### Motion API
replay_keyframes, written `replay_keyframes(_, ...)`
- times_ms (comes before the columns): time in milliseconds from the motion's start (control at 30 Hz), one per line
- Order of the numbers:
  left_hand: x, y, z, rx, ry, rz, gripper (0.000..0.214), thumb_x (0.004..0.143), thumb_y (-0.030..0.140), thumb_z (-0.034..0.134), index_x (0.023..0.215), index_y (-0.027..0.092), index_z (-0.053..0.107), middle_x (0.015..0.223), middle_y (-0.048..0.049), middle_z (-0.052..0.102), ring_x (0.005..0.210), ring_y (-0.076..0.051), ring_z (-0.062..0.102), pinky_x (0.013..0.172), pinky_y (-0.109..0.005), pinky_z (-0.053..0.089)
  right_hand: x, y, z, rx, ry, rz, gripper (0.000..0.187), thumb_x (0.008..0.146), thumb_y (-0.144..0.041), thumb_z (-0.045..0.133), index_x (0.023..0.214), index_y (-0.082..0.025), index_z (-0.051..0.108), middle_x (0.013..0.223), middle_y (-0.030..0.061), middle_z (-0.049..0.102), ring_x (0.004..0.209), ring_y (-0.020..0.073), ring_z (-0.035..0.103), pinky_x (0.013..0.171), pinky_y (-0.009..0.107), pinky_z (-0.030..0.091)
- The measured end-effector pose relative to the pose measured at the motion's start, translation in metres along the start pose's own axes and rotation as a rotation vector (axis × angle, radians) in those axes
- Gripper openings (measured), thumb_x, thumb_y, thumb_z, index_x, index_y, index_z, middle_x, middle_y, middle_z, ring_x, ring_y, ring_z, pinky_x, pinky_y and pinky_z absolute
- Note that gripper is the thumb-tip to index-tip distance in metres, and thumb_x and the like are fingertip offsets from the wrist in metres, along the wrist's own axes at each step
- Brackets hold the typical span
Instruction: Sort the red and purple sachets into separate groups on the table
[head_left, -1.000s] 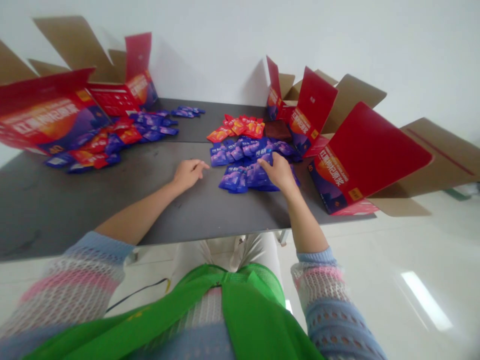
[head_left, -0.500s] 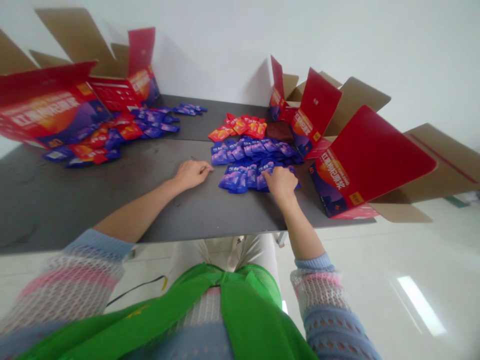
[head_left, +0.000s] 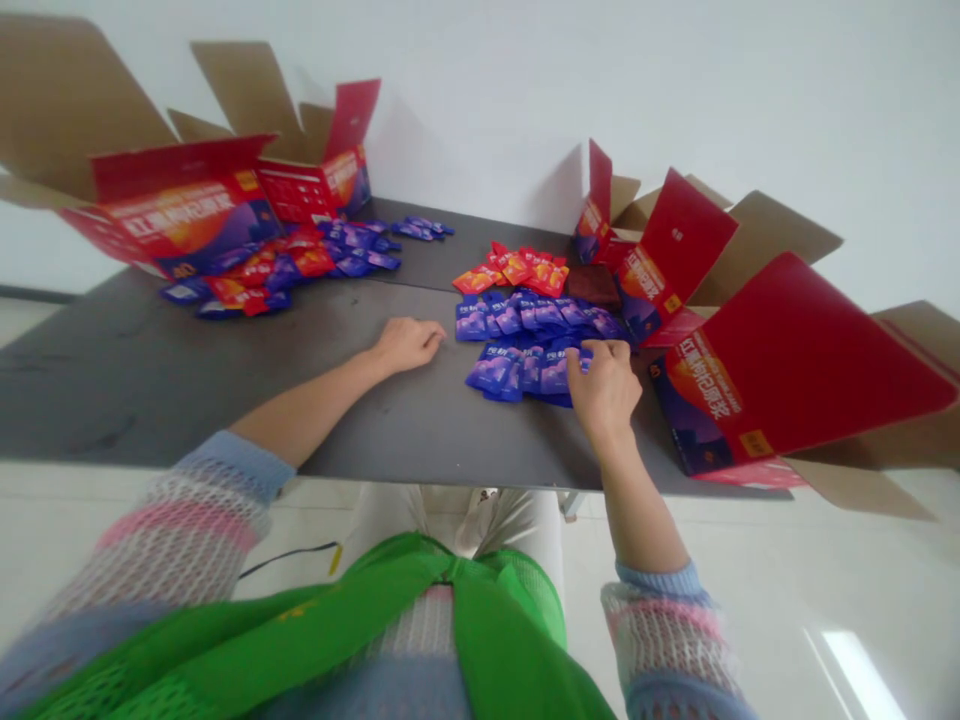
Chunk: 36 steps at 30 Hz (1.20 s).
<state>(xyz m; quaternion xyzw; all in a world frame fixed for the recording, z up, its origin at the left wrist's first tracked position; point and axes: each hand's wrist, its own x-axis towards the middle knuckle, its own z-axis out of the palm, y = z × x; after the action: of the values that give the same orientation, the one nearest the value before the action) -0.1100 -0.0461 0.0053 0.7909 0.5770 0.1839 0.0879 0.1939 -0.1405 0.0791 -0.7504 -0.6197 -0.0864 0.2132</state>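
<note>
Right hand point(head_left: 604, 385) has its fingers bunched down on the 3 o'clock edge of the blue sachets point(head_left: 517, 368), pinch unclear. Left hand point(head_left: 409, 345) is empty, fingers loosely curled on the dark tabletop point(head_left: 187, 400) at the pile's 9 o'clock. Red sachets point(head_left: 514, 270) sit apart at 12 o'clock, seemingly to keep colours separate. Versus the earlier frame, the view has slid right; hands barely changed.

Open red cartons point(head_left: 187, 205) with brown flaps point(head_left: 757, 240) sit at both ends of the dark table point(head_left: 150, 385), before a white wall point(head_left: 480, 90), with a pale floor point(head_left: 825, 560) below and a green mesh apron point(head_left: 480, 640) in front.
</note>
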Motion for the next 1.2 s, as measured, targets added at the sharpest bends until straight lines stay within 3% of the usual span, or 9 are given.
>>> replay_keyframes(133, 0.009, -0.042, -0.023, 0.06, 0.254, -0.103, 0.03, 0.087, 0.025, 0.055, 0.109, 0.017, 0.073, 0.097, -0.0133, 0.071, 0.098, -0.031, 0.063, 0.085, -0.038, 0.041, -0.001, -0.003, 0.007, 0.047, -0.079, -0.129, 0.036, 0.097, -0.042, 0.051, 0.114, -0.019, 0.072, 0.118, 0.0133, 0.063, 0.09, 0.025, 0.068, 0.072, 0.032, 0.047)
replay_keyframes(267, 0.003, -0.098, -0.056, 0.114, 0.503, -0.409, 0.031, 0.093, 0.019, 0.048, 0.115, 0.008, 0.065, 0.119, -0.0189, 0.063, 0.11, -0.029, 0.055, 0.095, -0.043, 0.037, -0.002, -0.009, 0.015, 0.113, -0.159, -0.22, 0.032, 0.096, -0.039, 0.053, 0.111, -0.019, 0.073, 0.117, 0.012, 0.065, 0.088, 0.023, 0.068, 0.073, 0.032, 0.049)
replay_keyframes(333, -0.005, -0.122, -0.067, 0.17, 0.589, -0.51, 0.035, 0.09, 0.018, 0.056, 0.121, 0.001, 0.058, 0.131, -0.0221, 0.056, 0.124, -0.03, 0.043, 0.106, -0.05, 0.03, -0.003, -0.012, 0.017, 0.143, -0.18, -0.26, 0.03, 0.096, -0.037, 0.054, 0.11, -0.019, 0.073, 0.116, 0.0115, 0.066, 0.087, 0.0222, 0.068, 0.074, 0.032, 0.05)
replay_keyframes(433, -0.012, -0.15, -0.069, 0.156, 0.62, -0.662, 0.066, 0.075, 0.02, 0.078, 0.128, -0.006, 0.047, 0.142, -0.0267, 0.046, 0.138, -0.035, 0.023, 0.113, -0.066, 0.009, -0.004, -0.015, 0.019, 0.152, -0.204, -0.314, 0.028, 0.096, -0.035, 0.055, 0.11, -0.018, 0.073, 0.115, 0.0112, 0.067, 0.091, 0.0235, 0.068, 0.077, 0.032, 0.051)
replay_keyframes(533, -0.009, -0.163, -0.064, 0.12, 0.547, -0.75, 0.058, 0.073, 0.013, 0.079, 0.119, -0.006, 0.049, 0.137, -0.0258, 0.05, 0.135, -0.036, 0.026, 0.11, -0.073, 0.003, -0.004, -0.017, 0.02, 0.141, -0.214, -0.368, 0.028, 0.096, -0.034, 0.055, 0.111, -0.018, 0.073, 0.116, 0.0118, 0.067, 0.1, 0.0258, 0.067, 0.084, 0.033, 0.051)
replay_keyframes(633, -0.001, -0.163, -0.061, 0.092, 0.556, -0.745, 0.028, 0.074, -0.003, 0.067, 0.098, 0.003, 0.054, 0.12, -0.016, 0.06, 0.13, -0.03, 0.032, 0.11, -0.072, 0.007, -0.005, -0.018, 0.023, 0.135, -0.215, -0.408, 0.028, 0.097, -0.032, 0.055, 0.111, -0.017, 0.073, 0.116, 0.0128, 0.067, 0.104, 0.0264, 0.066, 0.09, 0.034, 0.051)
replay_keyframes(800, 0.005, -0.153, -0.065, 0.066, 0.659, -0.728, 0.016, 0.078, -0.006, 0.054, 0.081, 0.01, 0.053, 0.086, -0.0054, 0.055, 0.114, -0.024, 0.037, 0.108, -0.075, 0.01, -0.008, -0.025, 0.031, 0.134, -0.235, -0.464, 0.025, 0.096, -0.03, 0.056, 0.109, -0.018, 0.073, 0.114, 0.0128, 0.067, 0.103, 0.0256, 0.065, 0.092, 0.034, 0.05)
replay_keyframes(1067, 0.007, -0.118, -0.065, 0.259, 0.833, -0.299, 0.01, 0.085, 0.009, 0.05, 0.081, 0.015, 0.058, 0.069, 0.0003, 0.049, 0.081, -0.018, 0.039, 0.111, -0.068, 0.003, -0.015, -0.048, 0.032, 0.223, -0.296, -0.509, 0.024, 0.096, -0.03, 0.058, 0.11, -0.017, 0.074, 0.113, 0.0125, 0.068, 0.104, 0.0245, 0.065, 0.092, 0.033, 0.049)
replay_keyframes(1200, 0.008, -0.095, -0.059, 0.245, 0.82, -0.083, 0.011, 0.086, 0.02, 0.053, 0.077, 0.017, 0.059, 0.068, -0.0031, 0.055, 0.076, -0.019, 0.047, 0.103, -0.054, 0.03, -0.016, -0.062, 0.031, 0.495, -0.386, -0.547, 0.021, 0.096, -0.032, 0.06, 0.101, -0.018, 0.075, 0.106, 0.0084, 0.071, 0.101, 0.0203, 0.066, 0.092, 0.03, 0.047)
